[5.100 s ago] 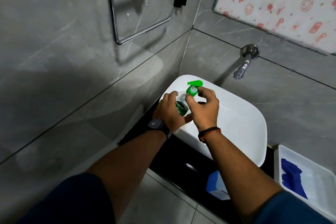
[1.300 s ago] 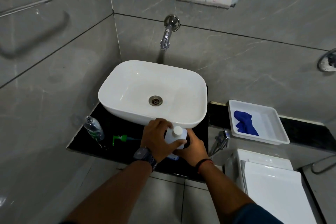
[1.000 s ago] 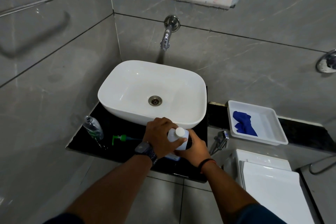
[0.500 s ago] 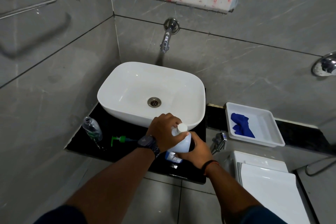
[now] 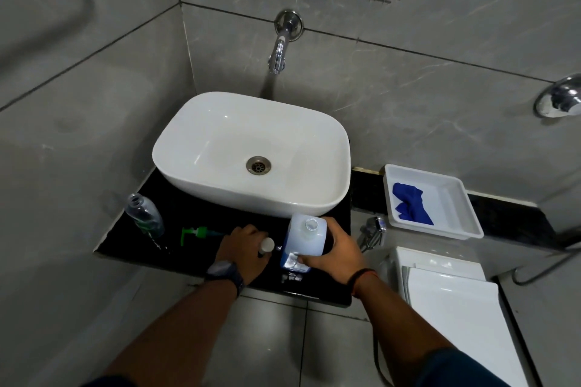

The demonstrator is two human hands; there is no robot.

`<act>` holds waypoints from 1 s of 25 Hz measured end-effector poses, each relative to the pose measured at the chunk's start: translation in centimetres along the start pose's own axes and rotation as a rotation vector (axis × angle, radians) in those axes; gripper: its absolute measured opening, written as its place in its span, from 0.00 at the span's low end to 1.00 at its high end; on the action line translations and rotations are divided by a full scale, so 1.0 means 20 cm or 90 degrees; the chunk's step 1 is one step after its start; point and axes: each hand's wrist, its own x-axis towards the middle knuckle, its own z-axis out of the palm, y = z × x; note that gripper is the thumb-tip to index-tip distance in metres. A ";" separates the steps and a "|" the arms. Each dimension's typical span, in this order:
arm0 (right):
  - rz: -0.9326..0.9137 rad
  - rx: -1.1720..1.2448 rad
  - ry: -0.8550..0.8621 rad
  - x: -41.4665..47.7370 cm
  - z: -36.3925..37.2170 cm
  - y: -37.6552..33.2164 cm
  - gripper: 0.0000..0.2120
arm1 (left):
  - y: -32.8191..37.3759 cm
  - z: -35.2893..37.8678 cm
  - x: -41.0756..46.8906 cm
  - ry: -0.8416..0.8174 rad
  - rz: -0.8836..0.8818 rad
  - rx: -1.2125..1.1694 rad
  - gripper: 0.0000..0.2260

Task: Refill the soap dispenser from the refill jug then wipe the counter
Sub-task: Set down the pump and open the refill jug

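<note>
The white refill jug stands on the black counter in front of the basin, its mouth uncapped. My right hand grips the jug's side. My left hand holds the jug's white cap low over the counter, just left of the jug. The clear soap dispenser bottle stands open at the counter's left end. Its green pump head lies on the counter between the bottle and my left hand.
A white basin fills the back of the counter under a wall tap. A white tray with a blue cloth sits on the ledge at right. A toilet cistern stands below it.
My left hand has unscrewed the cap from the jug and moved it left, down towards the counter. The jug's mouth is now open. Earlier I took the pump off the dispenser.
</note>
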 end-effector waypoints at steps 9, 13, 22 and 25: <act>-0.033 0.002 0.042 0.00 0.04 0.05 0.33 | -0.07 0.18 0.01 -0.065 -0.006 -0.070 0.24; -0.034 0.005 0.043 0.01 0.06 0.06 0.33 | -0.09 0.18 0.01 -0.103 -0.032 -0.102 0.22; -0.019 -0.002 0.048 0.02 0.07 0.05 0.35 | -0.41 -0.09 -0.08 0.461 -0.303 -0.185 0.24; -0.022 0.010 0.059 0.03 0.09 0.05 0.34 | -0.56 -0.17 -0.10 0.550 -0.449 -0.180 0.30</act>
